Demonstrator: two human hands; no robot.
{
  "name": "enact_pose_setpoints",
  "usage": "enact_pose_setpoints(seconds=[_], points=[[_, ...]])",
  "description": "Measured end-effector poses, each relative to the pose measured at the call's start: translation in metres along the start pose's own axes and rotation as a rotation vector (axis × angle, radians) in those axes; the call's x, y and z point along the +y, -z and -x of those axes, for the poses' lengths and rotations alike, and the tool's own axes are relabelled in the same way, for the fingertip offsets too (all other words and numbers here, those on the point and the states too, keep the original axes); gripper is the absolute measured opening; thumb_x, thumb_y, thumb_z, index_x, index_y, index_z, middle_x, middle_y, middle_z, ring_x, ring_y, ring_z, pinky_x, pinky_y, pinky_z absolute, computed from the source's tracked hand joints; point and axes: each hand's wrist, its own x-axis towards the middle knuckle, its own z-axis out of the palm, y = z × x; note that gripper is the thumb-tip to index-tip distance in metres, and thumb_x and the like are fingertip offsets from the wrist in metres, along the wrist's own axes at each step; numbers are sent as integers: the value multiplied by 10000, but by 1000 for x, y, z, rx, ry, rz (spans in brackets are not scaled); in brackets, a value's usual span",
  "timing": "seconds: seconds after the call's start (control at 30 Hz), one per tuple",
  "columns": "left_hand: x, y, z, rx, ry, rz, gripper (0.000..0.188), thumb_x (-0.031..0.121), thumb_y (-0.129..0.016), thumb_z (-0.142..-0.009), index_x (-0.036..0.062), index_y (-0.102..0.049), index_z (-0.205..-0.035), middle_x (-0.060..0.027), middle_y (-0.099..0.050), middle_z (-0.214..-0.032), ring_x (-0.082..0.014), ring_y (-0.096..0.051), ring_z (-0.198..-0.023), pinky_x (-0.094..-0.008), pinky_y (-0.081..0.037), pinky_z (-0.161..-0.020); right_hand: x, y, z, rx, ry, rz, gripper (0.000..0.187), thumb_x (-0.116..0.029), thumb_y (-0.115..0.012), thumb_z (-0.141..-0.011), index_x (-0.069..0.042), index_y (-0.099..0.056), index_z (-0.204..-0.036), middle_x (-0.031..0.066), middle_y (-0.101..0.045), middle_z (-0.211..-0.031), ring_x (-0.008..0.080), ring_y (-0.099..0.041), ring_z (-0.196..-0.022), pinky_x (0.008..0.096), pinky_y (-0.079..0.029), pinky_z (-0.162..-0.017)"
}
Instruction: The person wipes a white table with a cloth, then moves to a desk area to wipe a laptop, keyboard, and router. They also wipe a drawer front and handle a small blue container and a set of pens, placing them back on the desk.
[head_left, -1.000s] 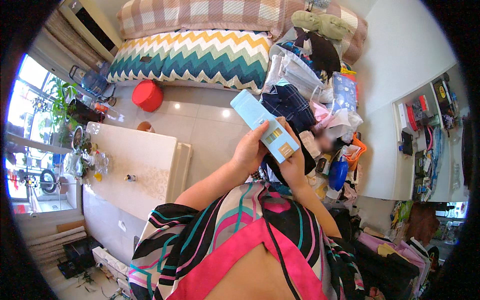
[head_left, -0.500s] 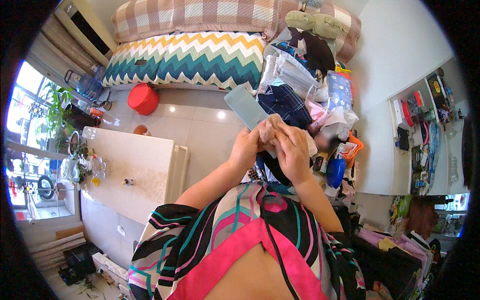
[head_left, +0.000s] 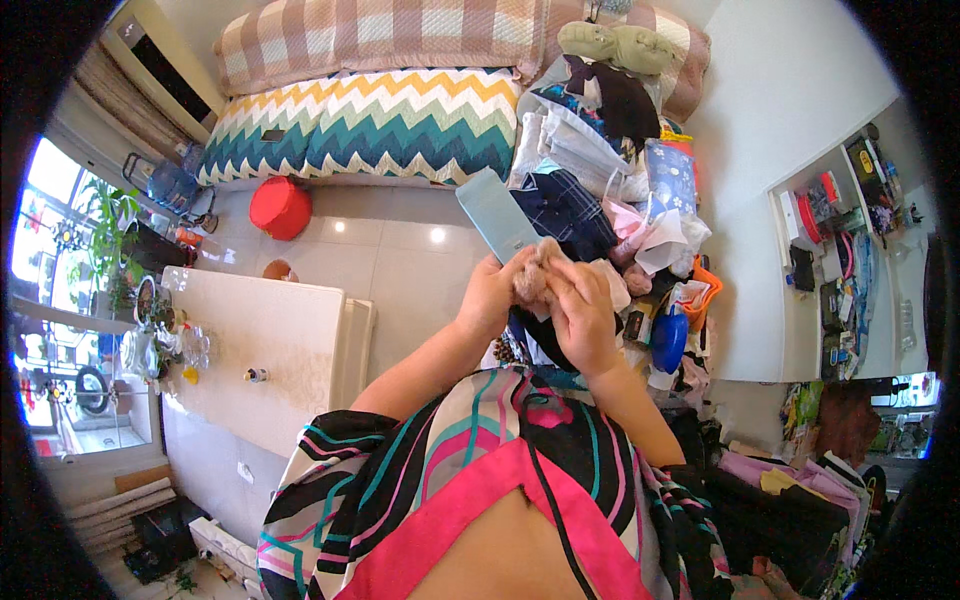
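Note:
In front of my chest, my left hand (head_left: 487,302) is closed around the lower end of a pale blue-grey flat, oblong thing (head_left: 492,210), whose far end points away to the upper left. Its kind is not clear. My right hand (head_left: 585,318) is closed on a small fuzzy beige-pink bundle (head_left: 533,284), pressed against the oblong thing between both hands. Part of the bundle is hidden by my fingers. Just past my hands lies a dark plaid garment (head_left: 568,212) on a heap of clothes.
A sofa with a zigzag cover (head_left: 400,125) stands at the far side. A red round stool (head_left: 280,208) is left of centre, and a cream table (head_left: 255,335) is nearer. On the right are a blue oval thing (head_left: 669,342), an orange-rimmed item (head_left: 708,291) and open shelves (head_left: 800,220).
The view has shifted slightly. My right fingers have moved a little, and more of the fuzzy bundle shows between my hands. The pale oblong thing stays in my left hand.

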Motion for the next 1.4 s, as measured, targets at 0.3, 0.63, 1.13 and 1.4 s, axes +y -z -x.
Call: enact_pose_setpoints(seconds=[0.3, 0.63, 1.13, 1.4], points=[[11, 5, 4, -131, -54, -420, 293, 169, -631, -994, 29, -608, -1251, -136, -701, -1193, -216, -667, -1094, -352, -543, -916, 5, 28, 12, 114, -177, -125, 358, 27, -648, -828, 8, -667, -1185, 171, -626, -1281, 371, -592, -1170, 440, -452, -1022], [9, -5, 19, -411, -11, -439, 427, 146, -642, -986, 0, -511, -1366, -102, -691, -1252, -217, -697, -1065, -377, -532, -947, 67, 6, -29, 421, -467, -710, 310, 29, -519, -916, -31, -636, -1196, 98, -662, -1157, 209, -657, -987, 329, -509, -887], [41, -33, 40, -223, -869, -1446, 891, 264, -787, -773, 53, -372, -1533, -213, -509, -1347, -365, -586, -1146, -443, -481, -970, 16, 13, -18, 77, -709, -1049, 173, -121, -615, -1002, 6, -623, -1119, -5, -607, -756, 23, -490, -541, 187, -361, -456], [61, -38, 20, -247, -635, -817, 623, 116, -795, -858, 76, -525, -1418, -109, -581, -1275, -202, -593, -1140, -353, -491, -968, 16, 32, -9, -129, -611, -950, 164, -111, -627, -961, 6, -656, -1073, -28, -614, -723, 29, -534, -537, 207, -408, -478]])
